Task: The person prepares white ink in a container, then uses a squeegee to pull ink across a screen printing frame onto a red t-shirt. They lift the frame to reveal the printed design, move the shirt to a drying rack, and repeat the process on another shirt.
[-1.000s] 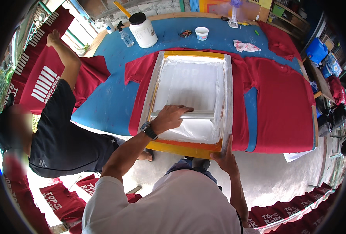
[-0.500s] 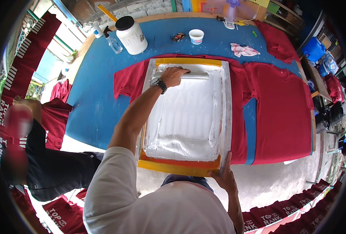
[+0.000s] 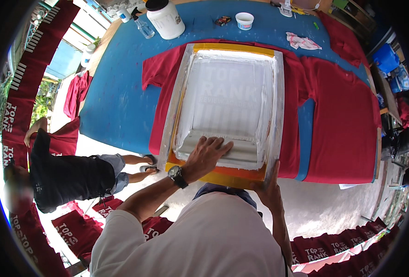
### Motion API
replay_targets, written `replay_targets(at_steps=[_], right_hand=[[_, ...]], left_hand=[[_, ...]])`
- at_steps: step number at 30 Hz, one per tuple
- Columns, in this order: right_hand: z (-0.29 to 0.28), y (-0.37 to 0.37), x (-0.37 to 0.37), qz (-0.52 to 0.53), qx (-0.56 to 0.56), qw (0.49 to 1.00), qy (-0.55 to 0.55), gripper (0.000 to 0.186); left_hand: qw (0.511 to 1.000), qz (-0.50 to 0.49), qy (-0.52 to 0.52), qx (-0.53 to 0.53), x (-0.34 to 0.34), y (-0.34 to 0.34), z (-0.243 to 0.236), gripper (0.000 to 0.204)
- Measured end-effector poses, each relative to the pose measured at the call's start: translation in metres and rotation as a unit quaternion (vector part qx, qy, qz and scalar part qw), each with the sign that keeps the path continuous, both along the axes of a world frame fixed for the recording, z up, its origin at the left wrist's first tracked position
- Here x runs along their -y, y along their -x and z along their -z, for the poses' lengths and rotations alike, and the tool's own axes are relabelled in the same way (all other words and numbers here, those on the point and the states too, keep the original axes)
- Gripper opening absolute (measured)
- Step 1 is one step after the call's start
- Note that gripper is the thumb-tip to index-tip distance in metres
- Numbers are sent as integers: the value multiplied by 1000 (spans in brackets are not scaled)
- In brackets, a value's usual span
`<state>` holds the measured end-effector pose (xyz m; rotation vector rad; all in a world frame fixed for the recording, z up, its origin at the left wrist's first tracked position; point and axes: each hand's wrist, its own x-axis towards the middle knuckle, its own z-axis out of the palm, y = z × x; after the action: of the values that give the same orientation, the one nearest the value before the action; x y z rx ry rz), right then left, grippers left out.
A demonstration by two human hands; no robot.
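Observation:
A screen printing frame [image 3: 279, 87] with silvery sides and yellow tape at both ends lies over a dark red T-shirt [image 3: 159, 134]. My left hand [image 3: 207, 156], with a watch on its wrist, is closed over a wide squeegee [image 3: 242, 152] at the near end of the mesh. White ink is smeared along the mesh edges, and pale lettering and stripes show in the mesh [image 3: 227, 87]. At the frame's near right corner, my right hand [image 3: 269, 185] grips the edge, its fingers along the outer side.
Another red shirt [image 3: 338, 120] lies flat to the right on the blue table [image 3: 117, 106]. Toward the back stand a white jar [image 3: 167, 21], a spray bottle [image 3: 144, 28] and a small tub [image 3: 244, 21], near a cloth [image 3: 303, 41]. A co-worker [image 3: 70, 180] is at the left among hanging printed shirts.
My left hand has drawn the squeegee from the far end of the mesh to the near end, and the lettering shows more plainly. My right hand stays on the frame corner. The co-worker has shifted.

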<state>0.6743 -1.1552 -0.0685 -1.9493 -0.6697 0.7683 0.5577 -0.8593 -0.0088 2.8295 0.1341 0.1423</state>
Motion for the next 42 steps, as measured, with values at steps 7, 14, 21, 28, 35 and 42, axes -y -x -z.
replay_targets(at_steps=[7,14,21,28,35,42], right_hand=[[2,0,1,15,-14,1000,21,128],[7,2,3,6,14,1000,17,130],[4,2,3,21,10,1000,22,131],[-2,-1,2,3,-16,999,29,132],[-14,-10,8,-34,44,998,28,123],[-13,-16,5,76,19,995,61,96]], left_hand=[[999,-22,19,-26,24,30,-7,72],[991,9,112,-73,-15,0,-49,60],[998,-22,15,-51,32,43,-22,77],[999,-19,23,28,45,67,23,87],[998,-21,54,24,41,69,23,86],[950,-266,71,148,-10,122,24,74]])
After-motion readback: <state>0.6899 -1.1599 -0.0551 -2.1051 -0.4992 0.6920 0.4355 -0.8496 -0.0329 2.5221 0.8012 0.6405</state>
